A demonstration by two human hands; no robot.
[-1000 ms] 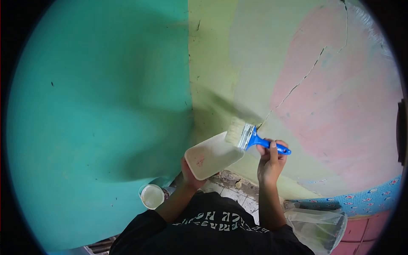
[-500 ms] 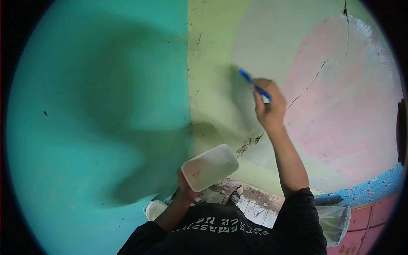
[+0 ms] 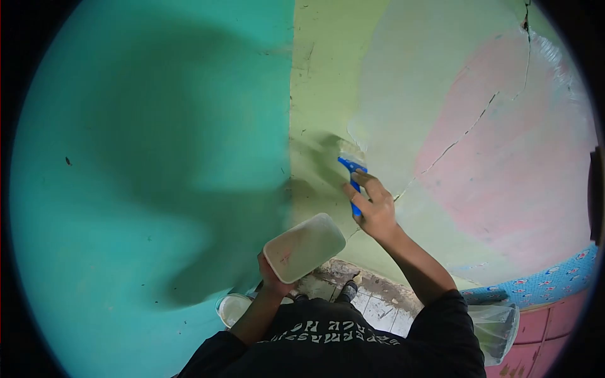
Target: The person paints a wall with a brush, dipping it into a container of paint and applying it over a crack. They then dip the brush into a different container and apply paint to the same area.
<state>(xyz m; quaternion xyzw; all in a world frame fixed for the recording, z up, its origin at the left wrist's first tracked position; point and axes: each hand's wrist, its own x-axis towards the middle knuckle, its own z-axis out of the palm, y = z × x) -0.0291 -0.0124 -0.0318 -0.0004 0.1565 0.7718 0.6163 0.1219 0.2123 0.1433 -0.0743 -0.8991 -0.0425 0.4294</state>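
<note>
While R fingers (image 3: 373, 186) grip brush (image 3: 354, 166) & L fingers (image 3: 268, 273) tub (image 3: 309, 247), L arm (image 3: 257, 315) part-hides bucket (image 3: 234, 309)

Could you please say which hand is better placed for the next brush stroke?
Probably the right hand: it grips the blue-handled brush, bristles near the pale-green wall, while the left hand holds the container.

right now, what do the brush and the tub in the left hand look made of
Brush: the handle is smooth, evenly blue, so probably plastic; the pale bristles are blurred, natural or synthetic unclear. Tub: likely milky, satin plastic, judging by its rounded corners and thin rim.
</note>
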